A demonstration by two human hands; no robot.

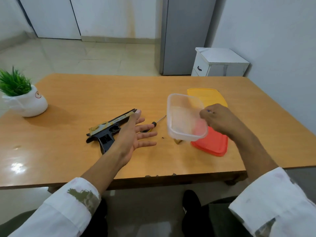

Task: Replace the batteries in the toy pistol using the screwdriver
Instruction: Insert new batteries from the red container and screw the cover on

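The black and gold toy pistol (pixel 109 129) lies on the wooden table (pixel 85 93), its grip pointing toward me. A screwdriver (pixel 153 124) with a black and yellow handle lies just right of it, partly hidden by my fingers. My left hand (pixel 135 137) hovers over both with fingers spread, palm turned right, holding nothing. My right hand (pixel 217 118) grips the rim of a clear plastic container (pixel 184 117), which is tilted and lifted off the table. A small brownish object (pixel 177 141) shows under the container's lower edge.
A red lid (pixel 213 144) and a yellow lid (pixel 208 96) lie flat on the table behind and under the container. A tiny dark speck (pixel 162 138) sits near the screwdriver. A white pot with a green plant (pixel 24 100) stands at the far left.
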